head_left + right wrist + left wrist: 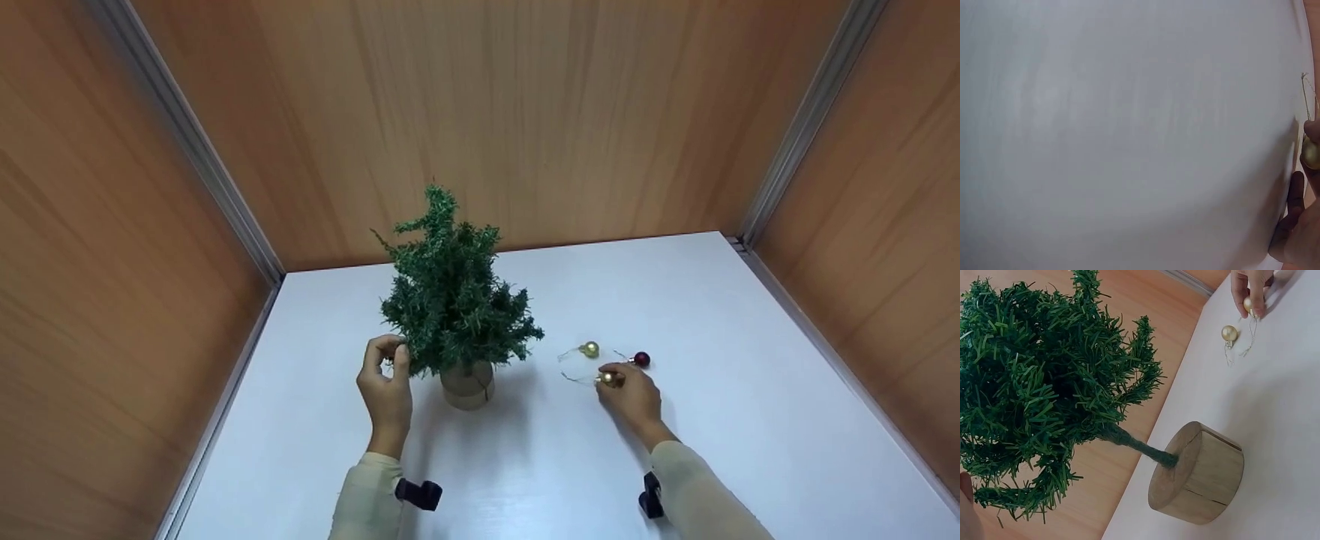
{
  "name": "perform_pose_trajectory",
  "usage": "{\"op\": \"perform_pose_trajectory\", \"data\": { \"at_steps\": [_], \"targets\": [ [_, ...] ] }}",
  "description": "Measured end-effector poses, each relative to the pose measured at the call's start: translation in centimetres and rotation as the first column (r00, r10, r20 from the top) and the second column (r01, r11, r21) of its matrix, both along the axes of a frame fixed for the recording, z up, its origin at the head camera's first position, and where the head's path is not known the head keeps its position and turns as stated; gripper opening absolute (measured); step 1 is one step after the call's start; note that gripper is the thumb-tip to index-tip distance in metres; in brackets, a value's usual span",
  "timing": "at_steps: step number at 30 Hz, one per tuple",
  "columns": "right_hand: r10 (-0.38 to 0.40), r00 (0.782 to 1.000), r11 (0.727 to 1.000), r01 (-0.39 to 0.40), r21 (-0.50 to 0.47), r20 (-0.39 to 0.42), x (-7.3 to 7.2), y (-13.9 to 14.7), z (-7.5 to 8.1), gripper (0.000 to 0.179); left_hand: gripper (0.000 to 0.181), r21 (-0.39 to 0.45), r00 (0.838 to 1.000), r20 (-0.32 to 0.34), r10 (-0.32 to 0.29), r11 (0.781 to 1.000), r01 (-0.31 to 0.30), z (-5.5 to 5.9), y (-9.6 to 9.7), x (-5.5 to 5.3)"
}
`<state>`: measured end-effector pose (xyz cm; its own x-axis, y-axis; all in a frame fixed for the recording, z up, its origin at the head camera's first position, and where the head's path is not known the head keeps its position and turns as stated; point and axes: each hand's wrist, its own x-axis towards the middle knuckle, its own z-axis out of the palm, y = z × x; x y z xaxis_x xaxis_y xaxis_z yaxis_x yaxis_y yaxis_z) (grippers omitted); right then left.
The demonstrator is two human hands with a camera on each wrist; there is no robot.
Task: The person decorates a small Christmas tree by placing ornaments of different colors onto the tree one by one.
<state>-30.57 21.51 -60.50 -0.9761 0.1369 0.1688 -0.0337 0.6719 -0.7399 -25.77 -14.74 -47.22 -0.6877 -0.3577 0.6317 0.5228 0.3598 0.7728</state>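
A small artificial Christmas tree [457, 300] stands upright in a round wooden base [1207, 478]. My left hand [388, 390] is at its lower left side, thumb and fingers curled round the tip of a low branch; in the left wrist view only a sliver of that hand shows. Farther right, my right hand [636, 397] pinches a gold bauble [607, 379] close to the tabletop, its string loop hanging out to the left. Just beyond that hand lie a second gold bauble [590, 349] with a string and a dark red bauble [641, 359].
The white table [525, 480] carries the tree and baubles. Wood-grain panels [600, 112] rise behind it and on both sides, with metal strips [810, 105] at the corners. The tree stands left of the baubles, near the back panel.
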Motion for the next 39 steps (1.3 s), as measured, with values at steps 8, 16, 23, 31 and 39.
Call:
{"op": "perform_pose_trajectory", "data": {
  "at_steps": [8, 16, 23, 31, 39],
  "targets": [
    [0.008, 1.000, 1.000, -0.008, -0.028, 0.015, 0.0, -0.3, 0.4, 0.028, 0.009, 0.035, 1.000, 0.011, 0.028, 0.999, -0.028, -1.2, -0.6, -0.1],
    [0.030, 1.000, 0.995, -0.029, -0.094, 0.006, -0.3, -0.7, 1.1, 0.033, 0.011, 0.017, 0.999, 0.002, 0.049, 0.999, -0.049, 1.4, 0.1, 1.9],
    [0.027, 0.995, 0.994, -0.037, -0.106, -0.094, 0.0, -0.3, 0.6, 0.026, 0.015, 0.017, 1.000, 0.016, 0.018, 1.000, -0.019, 1.7, 0.4, 1.8],
    [0.001, 0.981, 0.989, -0.030, -0.147, -0.194, 0.3, 0.2, 0.6, 0.026, 0.013, 0.017, 0.999, 0.030, 0.013, 1.000, -0.013, 1.8, 0.7, 1.6],
    [-0.005, 0.973, 0.983, -0.037, -0.179, -0.231, 0.6, 0.4, 1.2, 0.024, 0.012, 0.024, 0.998, 0.051, 0.021, 0.999, -0.022, 2.1, 1.0, 1.5]
  ]
}}
